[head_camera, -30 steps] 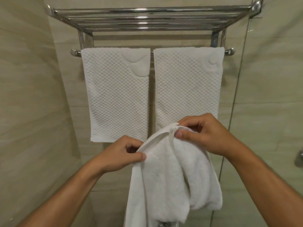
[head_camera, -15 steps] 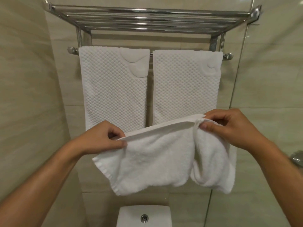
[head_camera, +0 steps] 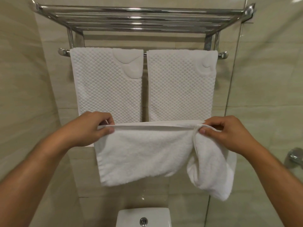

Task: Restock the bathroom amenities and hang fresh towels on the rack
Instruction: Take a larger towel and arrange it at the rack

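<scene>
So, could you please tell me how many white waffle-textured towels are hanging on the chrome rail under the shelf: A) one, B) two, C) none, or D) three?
B: a left white waffle-textured towel and a right white waffle-textured towel hang side by side on the chrome rail; the left hand and right hand grip a third, plush white towel in front of them.

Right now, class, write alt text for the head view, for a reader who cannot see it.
A left hand and right hand pinch the top edge of a plush white towel, stretched level before a chrome rack. Two waffle towels hang side by side on its lower bar, above a toilet cistern.
</scene>
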Available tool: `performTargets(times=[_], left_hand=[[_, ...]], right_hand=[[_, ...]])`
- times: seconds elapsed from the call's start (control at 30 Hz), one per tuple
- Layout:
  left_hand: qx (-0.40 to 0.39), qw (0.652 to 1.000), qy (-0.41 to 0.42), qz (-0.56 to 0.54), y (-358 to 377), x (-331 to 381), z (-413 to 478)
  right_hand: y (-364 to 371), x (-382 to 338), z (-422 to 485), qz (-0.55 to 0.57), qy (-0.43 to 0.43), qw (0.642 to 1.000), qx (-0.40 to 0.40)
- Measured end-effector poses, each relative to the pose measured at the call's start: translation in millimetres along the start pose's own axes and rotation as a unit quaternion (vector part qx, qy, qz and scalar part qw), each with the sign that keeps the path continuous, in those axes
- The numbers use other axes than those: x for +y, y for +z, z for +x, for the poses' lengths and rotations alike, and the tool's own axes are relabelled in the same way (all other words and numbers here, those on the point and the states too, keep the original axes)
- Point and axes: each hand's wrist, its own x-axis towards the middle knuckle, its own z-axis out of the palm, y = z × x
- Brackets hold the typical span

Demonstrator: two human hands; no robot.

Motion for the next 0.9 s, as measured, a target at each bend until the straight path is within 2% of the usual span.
performTargets(times=[0.07,0.13,0.27,0.47,0.53,0.63,0.7,0.8,0.9], left_hand=[[0.016,1.0,-0.01,-0.023,0.6,-2.9,0.0],[0.073,0.993,-0.044,-0.077,-0.6,-2.7,1.6],[0.166,0.951,-0.148,-0.214,-3.3,4.2,2.0],[0.171,0.914,-0.122,-0.346,-5.6,14.6,3.8],[0.171,0.923,-0.119,-0.323,-5.2,19.7,8.2],[0.149,0.962,-0.116,-0.199,3.2,35.3,16.3],[0.118,0.972,-0.126,-0.161,11.4,42.5,22.0],[0.071,0.971,-0.163,-0.16,22.9,38.4,26.4],[0.053,0.952,-0.2,-0.226,31.0,31.4,21.6]], right_hand=[[0.2,1.4,0.5,0.014,0.014,1.0,0.006],[1.2,3.1,1.1,0.014,0.026,1.0,0.005],[1.6,2.9,0.9,0.027,0.046,0.999,0.008],[6.7,-1.0,1.5,0.003,0.057,0.998,-0.002],[10.2,-3.8,3.7,-0.016,0.053,0.998,0.025],[16.9,-9.2,9.2,-0.073,0.042,0.994,0.063],[23.5,-11.1,13.5,-0.108,0.059,0.99,0.066],[34.7,-15.4,18.2,-0.118,0.103,0.985,0.067],[49.7,-33.4,14.8,-0.074,0.108,0.988,0.081]])
